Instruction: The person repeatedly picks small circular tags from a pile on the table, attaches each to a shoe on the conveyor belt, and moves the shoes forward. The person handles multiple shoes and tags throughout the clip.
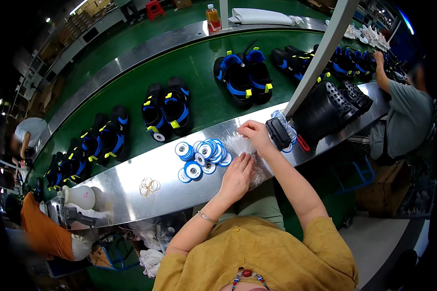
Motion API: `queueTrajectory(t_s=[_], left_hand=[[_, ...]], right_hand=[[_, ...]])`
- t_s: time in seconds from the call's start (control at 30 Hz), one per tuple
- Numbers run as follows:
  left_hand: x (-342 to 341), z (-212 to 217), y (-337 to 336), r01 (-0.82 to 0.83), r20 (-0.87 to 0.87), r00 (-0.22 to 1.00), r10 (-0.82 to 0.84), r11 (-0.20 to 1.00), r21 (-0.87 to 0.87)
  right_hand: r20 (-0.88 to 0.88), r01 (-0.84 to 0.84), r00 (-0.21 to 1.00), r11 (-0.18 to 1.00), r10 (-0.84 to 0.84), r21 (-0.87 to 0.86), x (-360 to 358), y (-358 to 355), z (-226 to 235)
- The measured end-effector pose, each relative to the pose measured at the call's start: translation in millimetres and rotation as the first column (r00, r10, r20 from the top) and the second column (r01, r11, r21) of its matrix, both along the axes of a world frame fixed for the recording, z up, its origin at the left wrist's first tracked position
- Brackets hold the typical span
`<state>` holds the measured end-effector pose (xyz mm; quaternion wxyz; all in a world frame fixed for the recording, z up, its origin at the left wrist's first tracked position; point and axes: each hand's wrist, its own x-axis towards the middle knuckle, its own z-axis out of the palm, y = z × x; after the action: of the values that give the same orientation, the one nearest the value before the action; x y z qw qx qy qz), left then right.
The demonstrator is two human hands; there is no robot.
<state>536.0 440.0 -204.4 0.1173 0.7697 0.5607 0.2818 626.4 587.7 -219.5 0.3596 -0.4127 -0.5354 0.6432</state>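
Note:
A bundle of thin clear plastic strands [238,145] lies on the metal worktop in front of me. My left hand [237,178] rests over its near end, fingers stretched out and lying flat. Over the far end, my right hand [256,136] has thumb and forefinger pinched together; whatever is between them is too small to make out. Just left of the bundle is a loose pile of round blue-and-white tags [206,151]. Right of my right hand, a black case-like object [278,134] sits on more of the round tags.
Beyond the worktop [126,194], black-and-blue shoes [167,106] stand in pairs on a green conveyor [199,63]. Yellowish loops [149,188] lie at left. A slanted post [320,58], black boots [325,109] and a red-handled tool [303,143] are at right. Co-workers occupy both sides.

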Motion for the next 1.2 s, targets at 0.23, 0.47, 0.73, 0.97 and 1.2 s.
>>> queueTrajectory(t_s=[0.23, 0.47, 0.73, 0.97, 1.2], left_hand=[[3, -3, 3, -0.006, 0.032, 0.999, 0.006, 1.0, -0.017], [4, -2, 6, 0.013, 0.05, 0.999, -0.012, 1.0, -0.015], [7, -2, 10, 0.016, 0.078, 0.997, -0.014, 0.999, -0.035], [9, -2, 13, 0.036, 0.114, 0.993, -0.028, 0.997, -0.068], [-13, 51, 2, -0.428, 0.438, 0.854, 0.281, 0.858, 0.284]], right_hand=[[0.127, 0.077, 0.985, 0.955, -0.118, 0.287, -11, 11, -13], [-0.002, 0.226, 0.974, 0.973, -0.227, -0.052, -8, 26, -17], [-0.005, 0.205, 0.979, 0.968, -0.206, 0.146, 6, 37, -4], [-0.136, 0.38, 0.924, 0.898, -0.358, 0.22, 27, 54, 54], [0.006, -0.014, 1.0, 0.998, 0.014, 0.067, 36, 4, 77]])
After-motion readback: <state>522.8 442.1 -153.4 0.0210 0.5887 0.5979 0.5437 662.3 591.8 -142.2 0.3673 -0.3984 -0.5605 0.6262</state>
